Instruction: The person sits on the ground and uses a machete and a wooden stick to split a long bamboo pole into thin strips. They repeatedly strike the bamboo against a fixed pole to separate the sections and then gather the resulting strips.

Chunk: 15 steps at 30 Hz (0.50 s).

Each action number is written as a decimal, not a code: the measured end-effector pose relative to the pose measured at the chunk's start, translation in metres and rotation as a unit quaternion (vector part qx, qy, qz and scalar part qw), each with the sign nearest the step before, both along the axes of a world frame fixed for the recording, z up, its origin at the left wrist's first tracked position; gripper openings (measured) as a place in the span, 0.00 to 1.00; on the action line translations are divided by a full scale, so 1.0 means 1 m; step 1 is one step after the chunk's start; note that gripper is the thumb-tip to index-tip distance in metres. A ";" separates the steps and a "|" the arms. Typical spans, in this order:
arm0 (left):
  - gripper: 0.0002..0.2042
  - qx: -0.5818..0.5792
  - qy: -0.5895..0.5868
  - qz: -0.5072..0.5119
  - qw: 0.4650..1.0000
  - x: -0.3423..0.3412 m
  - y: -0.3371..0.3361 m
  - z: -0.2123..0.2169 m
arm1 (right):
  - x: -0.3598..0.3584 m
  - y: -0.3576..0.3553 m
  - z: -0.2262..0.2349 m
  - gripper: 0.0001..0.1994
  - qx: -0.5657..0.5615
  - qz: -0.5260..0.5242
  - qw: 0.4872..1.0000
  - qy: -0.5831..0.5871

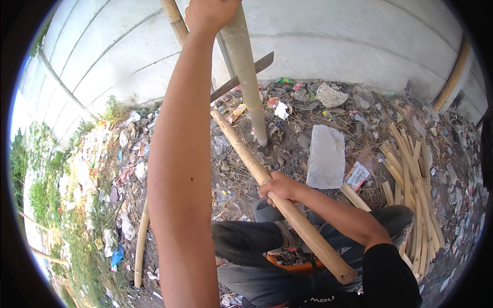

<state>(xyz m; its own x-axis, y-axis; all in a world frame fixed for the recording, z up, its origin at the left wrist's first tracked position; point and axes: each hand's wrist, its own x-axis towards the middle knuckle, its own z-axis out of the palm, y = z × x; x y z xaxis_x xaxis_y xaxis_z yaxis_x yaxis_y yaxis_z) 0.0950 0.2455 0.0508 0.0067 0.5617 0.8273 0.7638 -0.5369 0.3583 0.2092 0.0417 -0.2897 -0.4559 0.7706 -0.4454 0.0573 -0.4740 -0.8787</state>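
My left hand (209, 14) is closed round the upper part of an upright bamboo pole (245, 66), partly cut off by the top edge. The pole's foot stands on the littered ground. A dark machete blade (265, 62) crosses behind the pole at a slant; its left end is hidden by my left forearm. Lower down, my right hand (280, 188) grips a bamboo length (241, 146) about its middle. This piece slants from near the pole's foot down across my legs, its cut end (346, 274) near my right sleeve.
A pale rectangular block (326, 156) lies ahead on the right, with a rough stone (331, 95) beyond. Split bamboo strips (413, 190) are piled at my right. Another bamboo piece (141, 246) lies at left. A concrete panel wall (334, 51) stands behind; litter and weeds (84, 241) cover the ground.
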 end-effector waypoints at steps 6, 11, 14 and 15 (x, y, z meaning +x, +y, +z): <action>0.35 -0.016 0.016 -0.009 1.000 0.001 -0.005 0.005 | 0.011 -0.019 0.037 0.31 0.072 0.027 0.995 -0.063; 0.44 -0.064 -0.015 -0.015 0.998 -0.038 0.027 0.000 | 0.108 -0.091 0.027 0.26 -0.050 0.008 0.991 -0.124; 0.44 -0.060 -0.037 0.007 0.997 -0.058 0.044 -0.004 | 0.162 -0.153 0.013 0.23 -0.032 -0.023 0.979 -0.198; 0.44 -0.057 -0.043 0.013 0.997 -0.063 0.045 -0.003 | 0.176 -0.159 0.021 0.22 -0.019 -0.037 0.974 -0.222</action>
<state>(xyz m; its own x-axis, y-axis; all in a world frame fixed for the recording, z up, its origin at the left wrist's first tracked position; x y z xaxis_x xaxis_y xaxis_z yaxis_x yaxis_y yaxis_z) 0.0321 0.2907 0.0481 -0.0781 0.6507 0.7553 0.7411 -0.4688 0.4805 0.3850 -0.1175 -0.2691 -0.1559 0.7731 -0.6148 0.3921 -0.5228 -0.7569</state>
